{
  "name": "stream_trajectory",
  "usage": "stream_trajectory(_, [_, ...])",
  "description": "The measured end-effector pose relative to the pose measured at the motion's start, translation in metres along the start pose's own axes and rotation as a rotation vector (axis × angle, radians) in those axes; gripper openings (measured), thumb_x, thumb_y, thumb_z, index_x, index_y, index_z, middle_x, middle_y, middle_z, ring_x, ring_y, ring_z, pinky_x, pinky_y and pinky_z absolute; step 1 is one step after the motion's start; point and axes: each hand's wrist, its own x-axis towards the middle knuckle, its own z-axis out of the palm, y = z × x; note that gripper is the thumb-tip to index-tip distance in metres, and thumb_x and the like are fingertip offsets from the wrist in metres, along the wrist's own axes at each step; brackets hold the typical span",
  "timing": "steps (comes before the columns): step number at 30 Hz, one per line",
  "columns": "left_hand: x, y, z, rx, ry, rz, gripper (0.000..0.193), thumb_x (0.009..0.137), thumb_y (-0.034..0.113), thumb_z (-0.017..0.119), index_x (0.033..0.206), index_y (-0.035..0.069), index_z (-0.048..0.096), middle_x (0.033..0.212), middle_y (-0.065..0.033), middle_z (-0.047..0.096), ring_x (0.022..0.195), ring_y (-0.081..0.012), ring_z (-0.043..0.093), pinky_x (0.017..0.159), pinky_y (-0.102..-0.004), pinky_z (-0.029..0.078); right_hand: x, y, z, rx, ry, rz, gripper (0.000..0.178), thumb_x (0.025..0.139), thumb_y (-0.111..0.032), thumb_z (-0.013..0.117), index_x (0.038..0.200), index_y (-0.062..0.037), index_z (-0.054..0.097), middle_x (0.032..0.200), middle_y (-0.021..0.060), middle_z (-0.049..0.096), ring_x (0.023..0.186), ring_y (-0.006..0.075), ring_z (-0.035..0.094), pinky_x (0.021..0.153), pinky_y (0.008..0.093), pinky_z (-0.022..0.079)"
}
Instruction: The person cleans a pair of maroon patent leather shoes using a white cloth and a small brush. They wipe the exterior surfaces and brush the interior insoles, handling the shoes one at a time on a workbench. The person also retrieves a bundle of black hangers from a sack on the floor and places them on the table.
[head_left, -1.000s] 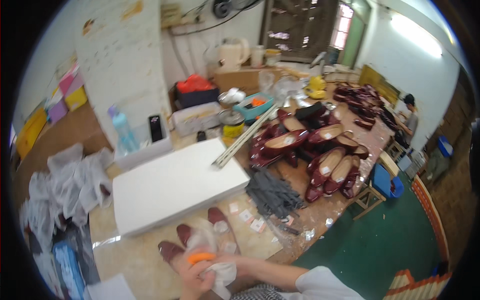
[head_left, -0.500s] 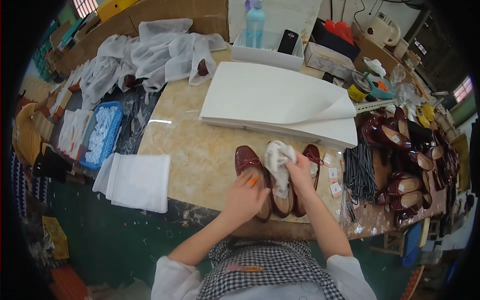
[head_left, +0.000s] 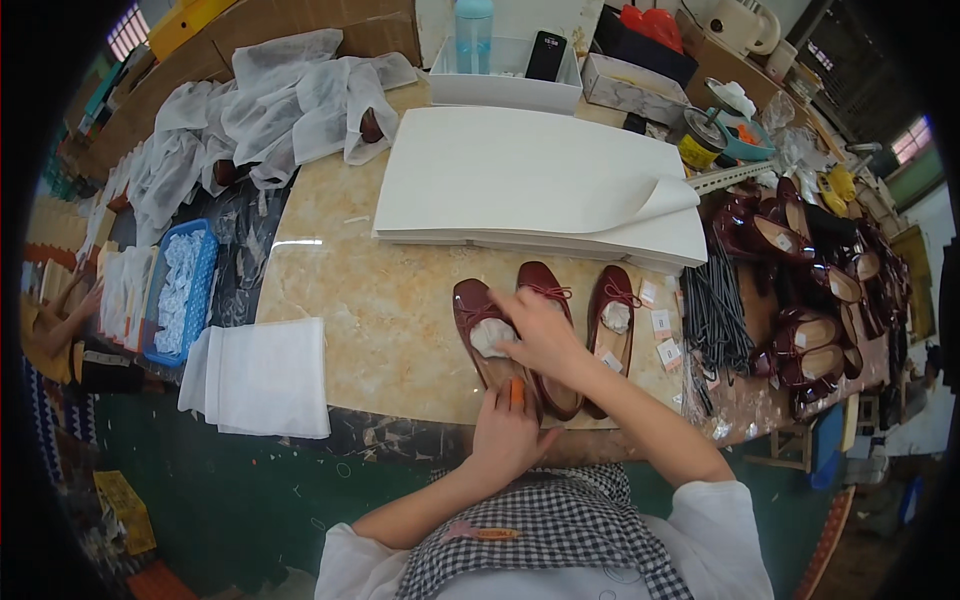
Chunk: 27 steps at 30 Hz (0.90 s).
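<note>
Head view shows three dark red shoes in a row at the two hands. The left hand (head_left: 508, 432) is partly open, thumb out, its fingers on the back of the left shoe (head_left: 470, 296); one finger has an orange cover (head_left: 517, 392). The right hand (head_left: 545, 332) bends over that shoe's front, near one white wad (head_left: 488, 338); I cannot tell if either hand grips anything. The right hand and wrist block part of the middle shoe (head_left: 537, 275). The right shoe (head_left: 603, 290), just right of the right hand, has one wad too. Past the hands, one big white paper stack (head_left: 520, 180) sits close to the toes. Right of the hands lie three small tags (head_left: 661, 323), one black strap bundle (head_left: 716, 320) and a shoe pile (head_left: 810, 350), too jumbled to count. Left of the left hand are one folded white pile (head_left: 265, 375) and, farther off, one blue basket (head_left: 205, 290).
</note>
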Motion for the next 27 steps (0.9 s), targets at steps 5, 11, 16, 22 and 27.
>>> stream_trajectory(5, [0.008, 0.005, -0.001, 0.026, -0.099, 0.048, 0.07, 0.075, 0.051, 0.064, 0.11, -0.01, 0.059, 0.113, -0.0252, 0.058, 0.107, -0.0339, 0.055, 0.102, -0.0455, 0.033, 0.016, 0.022, 0.019, -0.392, 0.186, 0.135, 0.052, 0.064, -0.033, 0.077, 0.108, -0.008, 0.063, 0.092, 0.0077, 0.061, 0.09, 0.0249, 0.057, 0.078, 0.0379, 0.046])
stream_trajectory(11, [0.014, -0.024, -0.036, -0.724, 0.488, -0.291, 0.054, 0.079, 0.025, 0.066, 0.125, 0.0, 0.051, 0.117, -0.0139, 0.06, 0.114, -0.0331, 0.052, 0.102, -0.041, 0.036, -0.026, -0.021, -0.051, 0.324, 0.384, 0.265, 0.049, 0.078, -0.01, 0.066, 0.124, -0.0018, 0.052, 0.096, 0.0176, 0.058, 0.082, 0.0288, 0.059, 0.072, 0.0356, 0.05])
stream_trajectory(16, [-0.002, -0.05, 0.05, -1.805, 0.036, -0.676, 0.065, 0.09, 0.044, 0.053, 0.137, 0.0, 0.039, 0.123, -0.0138, 0.055, 0.108, -0.0247, 0.057, 0.093, -0.0372, 0.047, -0.089, 0.012, -0.103, 0.61, 0.613, 0.365, 0.038, 0.081, -0.003, 0.065, 0.118, -0.003, 0.058, 0.093, 0.0132, 0.062, 0.075, 0.0207, 0.061, 0.069, 0.0296, 0.051])
stream_trajectory(22, [0.053, -0.014, 0.0, -2.043, -0.133, -0.393, 0.082, 0.087, 0.069, 0.034, 0.13, -0.001, 0.043, 0.112, -0.0191, 0.059, 0.088, -0.03, 0.064, 0.075, -0.0398, 0.054, -0.149, 0.144, -0.135, -0.58, 0.494, 0.794, 0.019, 0.083, -0.02, 0.062, 0.08, -0.0017, 0.062, 0.082, 0.0168, 0.067, 0.072, 0.0314, 0.067, 0.062, 0.0395, 0.054])
stream_trajectory(27, [0.063, -0.01, 0.004, -2.028, -0.111, -0.425, 0.085, 0.087, 0.072, 0.027, 0.127, -0.001, 0.046, 0.103, -0.0185, 0.061, 0.077, -0.0289, 0.064, 0.065, -0.0392, 0.055, -0.159, 0.181, -0.137, -0.676, 0.408, 0.875, 0.017, 0.075, -0.018, 0.065, 0.074, -0.0015, 0.059, 0.07, 0.0206, 0.065, 0.069, 0.036, 0.066, 0.061, 0.0439, 0.053])
